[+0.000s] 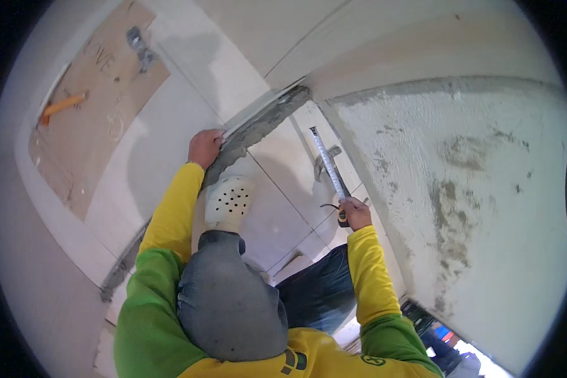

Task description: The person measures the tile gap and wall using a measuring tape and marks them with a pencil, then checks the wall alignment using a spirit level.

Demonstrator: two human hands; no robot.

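Observation:
My right hand (357, 214) is closed round a black-and-yellow tape measure (342, 218). Its pale blade (326, 157) extends forward above the tiled floor, with the tip in the air. Over on the left, my left hand (205, 148) grips the near end of a thin, light strip (264, 106). That strip runs along the edge of the large floor tiles, beside a gap of rough grey mortar (252, 129). Partly behind the tape blade, a hammer (329, 159) lies on the tiles.
A brown board (116, 107) on the left carries an orange-handled tool (64, 107) and a grey metal tool (140, 49). My cream perforated clog (231, 203) stands close to the mortar gap. To the right rises a white, stained wall (466, 189).

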